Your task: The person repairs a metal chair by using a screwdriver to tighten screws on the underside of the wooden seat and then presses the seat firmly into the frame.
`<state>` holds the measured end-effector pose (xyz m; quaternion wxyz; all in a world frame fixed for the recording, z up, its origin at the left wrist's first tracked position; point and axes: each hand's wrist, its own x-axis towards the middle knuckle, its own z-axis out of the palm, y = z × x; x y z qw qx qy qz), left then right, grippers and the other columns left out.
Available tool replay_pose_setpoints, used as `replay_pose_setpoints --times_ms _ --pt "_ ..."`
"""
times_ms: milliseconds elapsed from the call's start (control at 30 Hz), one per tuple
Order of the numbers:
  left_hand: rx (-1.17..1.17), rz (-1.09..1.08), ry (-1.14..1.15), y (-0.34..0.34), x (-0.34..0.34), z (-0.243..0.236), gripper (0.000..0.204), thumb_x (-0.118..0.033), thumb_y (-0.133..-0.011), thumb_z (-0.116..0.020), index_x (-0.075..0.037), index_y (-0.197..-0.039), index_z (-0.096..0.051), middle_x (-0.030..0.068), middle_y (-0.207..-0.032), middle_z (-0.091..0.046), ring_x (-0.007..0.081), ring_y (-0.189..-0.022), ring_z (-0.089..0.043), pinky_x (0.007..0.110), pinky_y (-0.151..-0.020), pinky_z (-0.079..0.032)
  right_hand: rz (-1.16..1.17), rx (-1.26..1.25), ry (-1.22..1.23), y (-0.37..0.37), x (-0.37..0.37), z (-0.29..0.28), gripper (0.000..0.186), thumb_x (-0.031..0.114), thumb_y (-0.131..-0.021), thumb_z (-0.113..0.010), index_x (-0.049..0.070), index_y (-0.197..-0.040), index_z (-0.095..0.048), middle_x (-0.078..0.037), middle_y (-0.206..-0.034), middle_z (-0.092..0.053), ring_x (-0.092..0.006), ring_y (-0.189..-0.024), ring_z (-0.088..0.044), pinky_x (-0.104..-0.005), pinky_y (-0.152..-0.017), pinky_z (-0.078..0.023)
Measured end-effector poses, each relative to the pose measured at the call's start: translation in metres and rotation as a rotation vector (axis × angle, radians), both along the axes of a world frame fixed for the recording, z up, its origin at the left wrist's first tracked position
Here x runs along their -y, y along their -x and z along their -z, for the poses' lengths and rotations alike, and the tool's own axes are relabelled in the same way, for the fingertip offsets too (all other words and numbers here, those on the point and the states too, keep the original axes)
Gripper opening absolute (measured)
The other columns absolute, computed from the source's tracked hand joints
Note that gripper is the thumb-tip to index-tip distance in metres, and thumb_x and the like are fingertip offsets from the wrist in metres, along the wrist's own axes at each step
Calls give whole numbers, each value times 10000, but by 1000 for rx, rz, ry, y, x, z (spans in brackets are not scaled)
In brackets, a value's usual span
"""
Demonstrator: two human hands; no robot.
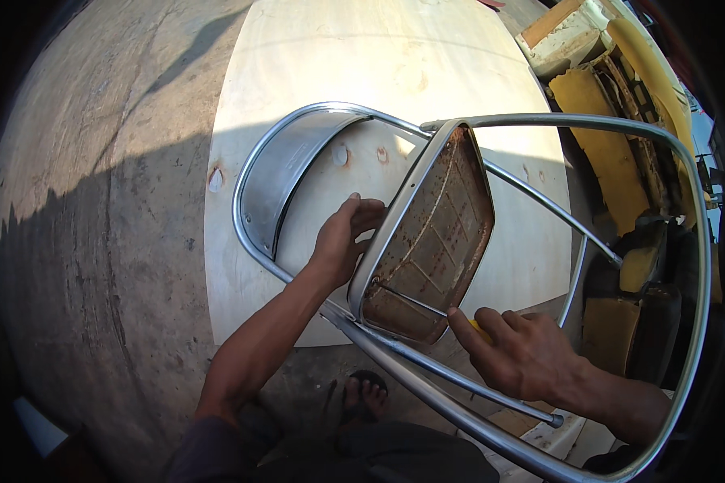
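A metal folding chair (439,211) lies tilted on its side in front of me, its rusty seat underside turned to the right. My left hand (348,237) holds the seat from its other face; the fingers bend against it and their tips are partly hidden. In my right hand (524,350) is a screwdriver (415,299) with a long thin shaft and a yellow handle, mostly covered by my fingers. Its tip meets the seat underside near the lower left rim, at what looks like a fastening point. The curved grey backrest (286,189) extends to the left.
Under the chair lies a pale plywood sheet (387,56) on a concrete floor (97,266). Worn yellow foam and dark seat parts (612,153) are piled at the right. The chair's tubular legs (701,241) loop around my right forearm. My sandalled foot (366,396) is close below.
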<state>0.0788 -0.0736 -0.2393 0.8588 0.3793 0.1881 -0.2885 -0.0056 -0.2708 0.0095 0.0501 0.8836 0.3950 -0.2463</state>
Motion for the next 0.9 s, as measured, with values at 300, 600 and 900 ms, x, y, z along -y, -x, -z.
replay_pose_setpoints --times_ms 300,600,900 --pt "-277 129 228 10 21 -5 529 -428 -1016 -378 -15 -1291 -560 155 -1078 -663 212 -920 -668 328 -882 -540 -288 301 2 4 1 11 415 81 -850 -641 -8 -1255 -658 -150 -792 -598 -90 -498 -491 -220 -383 -384" --pt "-226 127 55 11 17 2 466 -336 -978 -393 -16 -1270 -563 100 -1022 -639 181 -913 -620 310 -850 -503 458 -107 -332 12 -19 7 330 21 -837 -642 6 -1165 -665 -138 -790 -647 -129 -527 -581 -264 -440 -467" --pt "-330 157 160 15 16 11 452 -349 -969 -414 -15 -1212 -597 105 -985 -658 168 -821 -654 309 -779 -548 1277 -489 -292 0 -11 11 409 114 -850 -667 -12 -1229 -581 -188 -842 -660 -301 -658 -692 -387 -582 -536"
